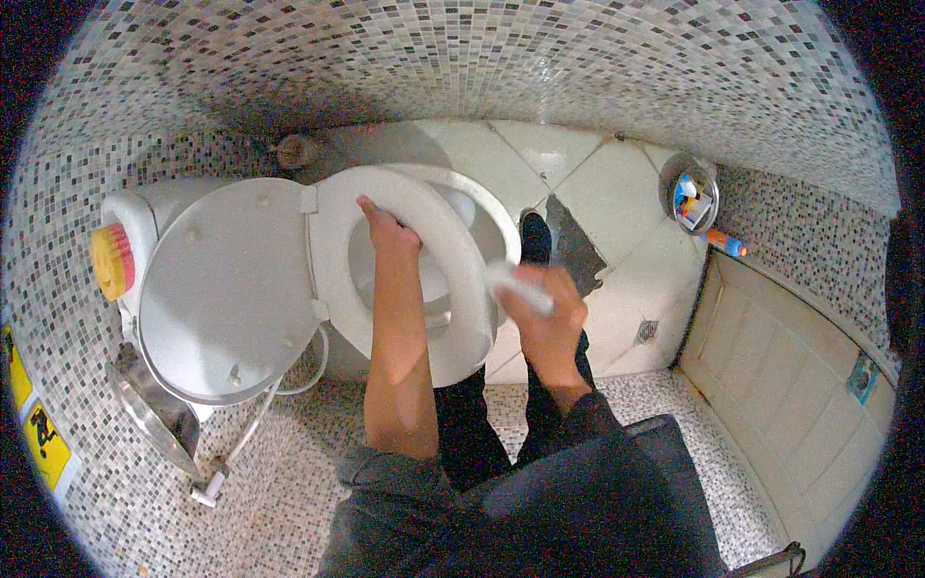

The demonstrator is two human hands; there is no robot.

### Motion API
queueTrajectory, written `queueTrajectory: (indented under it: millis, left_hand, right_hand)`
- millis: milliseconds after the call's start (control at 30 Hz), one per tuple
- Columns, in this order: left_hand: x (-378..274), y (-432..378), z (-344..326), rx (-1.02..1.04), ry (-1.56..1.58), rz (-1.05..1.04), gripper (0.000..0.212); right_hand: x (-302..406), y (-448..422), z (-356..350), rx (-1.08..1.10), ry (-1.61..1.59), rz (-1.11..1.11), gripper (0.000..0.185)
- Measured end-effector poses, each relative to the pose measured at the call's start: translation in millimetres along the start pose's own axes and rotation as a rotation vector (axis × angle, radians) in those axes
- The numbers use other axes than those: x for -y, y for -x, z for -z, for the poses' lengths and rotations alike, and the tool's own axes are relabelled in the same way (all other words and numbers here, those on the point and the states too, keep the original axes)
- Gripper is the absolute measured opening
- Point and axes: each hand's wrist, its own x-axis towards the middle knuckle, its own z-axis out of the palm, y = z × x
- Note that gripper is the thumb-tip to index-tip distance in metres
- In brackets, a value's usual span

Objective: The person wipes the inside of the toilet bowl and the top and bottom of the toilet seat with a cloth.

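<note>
A white toilet seat ring (462, 274) is lifted at a tilt above the toilet bowl rim (498, 206). My left hand (394, 233) grips the ring's inner edge, thumb on its upper face and the other fingers largely hidden. Beside the seat's front edge, my right hand (553, 318) is closed around a blurred white object (526, 290); its kind is unclear. Whether that object touches the seat cannot be told. The white toilet lid (224, 289) stands raised toward the cistern (134, 209).
A yellow and pink sponge-like thing (113, 261) rests on the cistern. Below the lid are a metal holder (152, 419) and a water valve (209, 491) with a hose. A waste bin (712, 199), a bottle (725, 243), a door (780, 332) and a floor drain (647, 332) lie right.
</note>
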Motion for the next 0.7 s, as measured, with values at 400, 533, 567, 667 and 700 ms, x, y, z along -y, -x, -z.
queueTrajectory:
  millis: [400,533,567,667,700]
  left_hand:
    - [11,10,-7,0.021,0.014,0.079,0.068]
    - [-10,6,4,-0.021,-0.018,0.041,0.067]
    - [-10,6,4,-0.041,-0.015,0.060,0.067]
    - [-6,20,4,0.085,-0.103,0.037,0.069]
    - [-11,29,8,0.123,-0.142,0.013,0.070]
  right_hand:
    - [-14,-11,-5,-0.027,0.082,-0.072,0.025]
    - [-14,19,-12,-0.043,-0.185,-0.119,0.024]
    - [-14,27,-11,-0.034,-0.256,-0.240,0.025]
    - [-13,23,-4,0.004,-0.420,-0.528,0.027]
    - [-12,21,-7,0.016,-0.486,-0.564,0.026]
